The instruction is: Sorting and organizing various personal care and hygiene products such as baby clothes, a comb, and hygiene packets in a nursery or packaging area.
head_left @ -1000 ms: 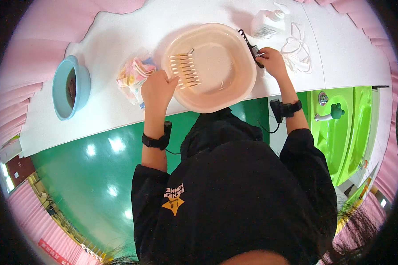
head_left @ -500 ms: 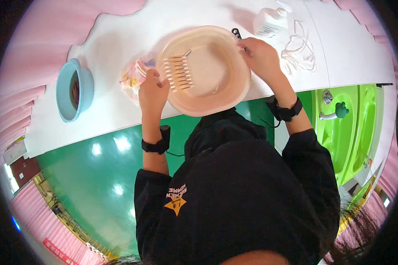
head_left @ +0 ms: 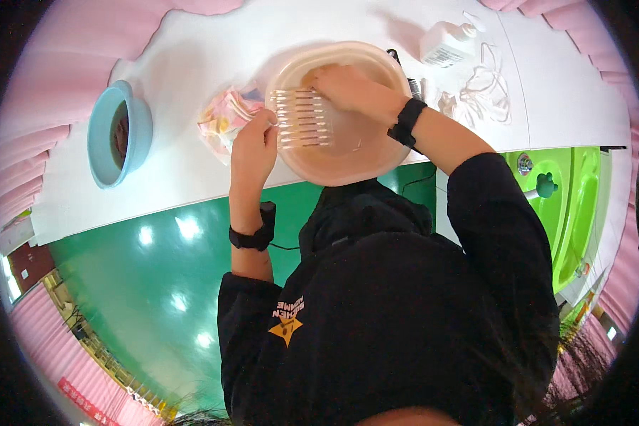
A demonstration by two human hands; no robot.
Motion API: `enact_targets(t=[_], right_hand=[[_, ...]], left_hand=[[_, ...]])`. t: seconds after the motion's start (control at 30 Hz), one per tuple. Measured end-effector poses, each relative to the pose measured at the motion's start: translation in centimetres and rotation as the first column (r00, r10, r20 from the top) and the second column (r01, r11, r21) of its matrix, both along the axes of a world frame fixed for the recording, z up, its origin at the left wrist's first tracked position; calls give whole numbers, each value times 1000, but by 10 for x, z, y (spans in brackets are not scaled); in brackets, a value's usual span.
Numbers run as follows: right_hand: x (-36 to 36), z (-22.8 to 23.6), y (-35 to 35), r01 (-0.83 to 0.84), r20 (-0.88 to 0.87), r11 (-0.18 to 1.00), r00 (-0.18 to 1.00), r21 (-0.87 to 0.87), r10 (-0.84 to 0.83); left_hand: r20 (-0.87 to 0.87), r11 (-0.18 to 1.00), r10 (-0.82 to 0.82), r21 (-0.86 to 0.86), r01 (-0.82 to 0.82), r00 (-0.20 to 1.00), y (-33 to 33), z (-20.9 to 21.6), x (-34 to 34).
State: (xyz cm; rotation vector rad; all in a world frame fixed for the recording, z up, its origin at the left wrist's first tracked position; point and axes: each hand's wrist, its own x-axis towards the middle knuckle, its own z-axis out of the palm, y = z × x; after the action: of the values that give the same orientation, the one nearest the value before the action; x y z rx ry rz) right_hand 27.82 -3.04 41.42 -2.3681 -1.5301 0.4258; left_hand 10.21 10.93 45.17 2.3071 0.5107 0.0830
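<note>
My left hand (head_left: 254, 145) is pinched on the left edge of a row of cotton swabs (head_left: 303, 119), held over the left side of the peach basin (head_left: 366, 165). My right hand (head_left: 337, 82), apart from the left, reaches over the basin's far side (I can't tell whether its fingers grip anything). A multicoloured cloth (head_left: 224, 121) lies just left.

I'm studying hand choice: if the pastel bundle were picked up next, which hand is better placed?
Probably the left hand: it is beside the pastel bundle, left of the pink basin. The right hand is over the basin and would likely have to reach across the row of white-tipped sticks.
</note>
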Motion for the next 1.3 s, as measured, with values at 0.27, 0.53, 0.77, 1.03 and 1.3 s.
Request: enact_targets(t=[0.27, 0.53, 0.77, 1.03, 1.3], right_hand=[[2, 8, 1, 31, -23, 988, 999, -151, -35], [6, -5, 2, 81, -14, 997, 997, -9, -81], [1, -7, -14, 77, 27, 990, 996, 122, -81], [-2, -2, 2, 63, 122, 998, 991, -25, -59], [9, -8, -7, -49, 379, 996, 922, -78, 75]], left_hand=[[49, 991, -119, 61, 116, 992, -1, -2, 2], [39, 998, -51, 26, 50, 998, -8, -8, -3], [27, 974, 206, -97, -202, 978, 4, 16, -6], [247, 913, 381, -251, -321, 891, 69, -22, 41], [348, 930, 305, -308, -199, 886, 83, -69, 96]])
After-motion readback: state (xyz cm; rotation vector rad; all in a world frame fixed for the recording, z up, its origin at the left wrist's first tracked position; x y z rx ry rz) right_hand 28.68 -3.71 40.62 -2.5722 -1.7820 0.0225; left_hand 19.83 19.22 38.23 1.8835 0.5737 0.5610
